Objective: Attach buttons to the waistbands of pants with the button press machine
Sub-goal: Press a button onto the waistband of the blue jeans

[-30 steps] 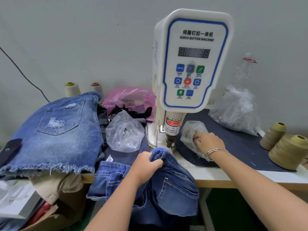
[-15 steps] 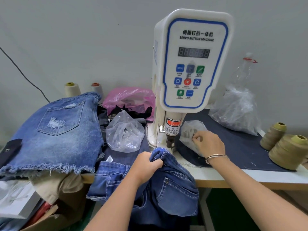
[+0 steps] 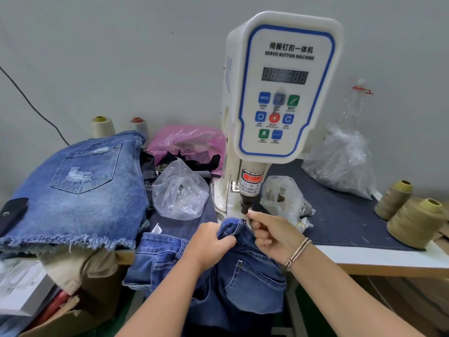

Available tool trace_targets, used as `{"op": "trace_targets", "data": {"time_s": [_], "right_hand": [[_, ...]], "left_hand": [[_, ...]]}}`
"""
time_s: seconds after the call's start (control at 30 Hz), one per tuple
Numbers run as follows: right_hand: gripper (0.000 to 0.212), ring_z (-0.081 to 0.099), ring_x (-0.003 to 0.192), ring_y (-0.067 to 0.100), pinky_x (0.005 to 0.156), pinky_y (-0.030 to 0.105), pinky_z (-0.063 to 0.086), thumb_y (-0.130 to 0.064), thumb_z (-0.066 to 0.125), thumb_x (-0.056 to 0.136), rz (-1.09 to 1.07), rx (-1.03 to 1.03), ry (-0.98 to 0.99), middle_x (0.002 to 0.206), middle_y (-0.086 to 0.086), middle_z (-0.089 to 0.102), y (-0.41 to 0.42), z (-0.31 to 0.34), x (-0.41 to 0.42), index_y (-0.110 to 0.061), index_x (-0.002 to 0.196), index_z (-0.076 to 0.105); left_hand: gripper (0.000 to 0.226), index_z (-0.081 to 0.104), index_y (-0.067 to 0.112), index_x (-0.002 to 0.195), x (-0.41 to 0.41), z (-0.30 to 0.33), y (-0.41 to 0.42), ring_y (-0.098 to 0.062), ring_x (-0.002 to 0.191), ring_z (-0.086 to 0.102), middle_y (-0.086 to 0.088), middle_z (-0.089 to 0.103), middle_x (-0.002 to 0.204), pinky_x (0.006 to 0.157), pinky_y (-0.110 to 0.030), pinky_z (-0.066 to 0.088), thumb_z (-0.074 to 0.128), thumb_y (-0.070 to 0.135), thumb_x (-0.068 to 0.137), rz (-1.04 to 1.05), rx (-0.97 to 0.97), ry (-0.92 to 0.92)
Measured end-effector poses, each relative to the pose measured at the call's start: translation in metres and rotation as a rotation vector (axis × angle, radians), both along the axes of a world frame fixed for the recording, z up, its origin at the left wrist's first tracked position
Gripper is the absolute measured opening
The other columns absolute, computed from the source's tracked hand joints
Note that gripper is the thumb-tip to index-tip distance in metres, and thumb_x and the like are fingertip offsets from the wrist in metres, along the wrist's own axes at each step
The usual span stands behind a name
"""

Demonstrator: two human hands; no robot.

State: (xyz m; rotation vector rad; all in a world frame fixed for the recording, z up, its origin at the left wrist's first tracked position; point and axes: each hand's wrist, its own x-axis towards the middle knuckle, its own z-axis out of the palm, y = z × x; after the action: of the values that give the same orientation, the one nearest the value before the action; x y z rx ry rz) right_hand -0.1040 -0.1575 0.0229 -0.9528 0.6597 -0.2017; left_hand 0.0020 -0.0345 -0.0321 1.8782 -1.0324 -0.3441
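Observation:
The white servo button machine (image 3: 281,93) stands at the middle of the table, its dark press head (image 3: 245,207) pointing down. Dark blue jeans (image 3: 245,276) hang over the table's front edge. My left hand (image 3: 211,242) grips the bunched waistband (image 3: 230,227) just below the press head. My right hand (image 3: 269,233) has its fingers curled, thumb and forefinger pinched together right under the press head; whatever is between them is too small to make out. A clear bag of buttons (image 3: 284,198) lies just right of the machine.
A stack of light denim shorts (image 3: 80,190) fills the left side. Another clear bag (image 3: 179,190), a pink bag (image 3: 187,142) and a big crumpled bag (image 3: 340,161) lie around the machine. Thread cones (image 3: 413,222) stand at the right edge, more cones (image 3: 103,126) at the back left.
My right hand has left the clear button bag and moved left and toward me, to just under the press head. My left hand has kept its grip on the waistband.

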Motion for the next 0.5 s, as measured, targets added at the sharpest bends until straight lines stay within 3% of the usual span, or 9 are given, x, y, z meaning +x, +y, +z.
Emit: {"op": "trace_targets", "data": {"time_s": [0.2, 0.5], "right_hand": [[0.01, 0.033, 0.03, 0.004, 0.027, 0.014, 0.024, -0.01, 0.06, 0.09, 0.003, 0.102, 0.017, 0.05, -0.002, 0.049, 0.0, 0.001, -0.0015, -0.008, 0.08, 0.057], [0.018, 0.031, 0.034, 0.004, 0.031, 0.014, 0.022, -0.008, 0.061, 0.089, -0.006, -0.056, 0.009, 0.052, -0.003, 0.044, 0.0035, -0.0018, 0.0004, -0.009, 0.072, 0.056]], "left_hand": [[0.031, 0.021, 0.021, 0.048, 0.0001, 0.0, -0.0003, -0.012, 0.054, 0.016, 0.007, 0.018, 0.05, 0.054, -0.032, 0.014, 0.047, 0.03, 0.061, 0.006, 0.013, 0.009], [0.031, 0.021, 0.021, 0.047, -0.0009, 0.0011, -0.0002, -0.011, 0.053, 0.015, 0.007, 0.018, 0.049, 0.054, -0.033, 0.014, 0.048, 0.029, 0.062, 0.011, 0.014, 0.008]]}}
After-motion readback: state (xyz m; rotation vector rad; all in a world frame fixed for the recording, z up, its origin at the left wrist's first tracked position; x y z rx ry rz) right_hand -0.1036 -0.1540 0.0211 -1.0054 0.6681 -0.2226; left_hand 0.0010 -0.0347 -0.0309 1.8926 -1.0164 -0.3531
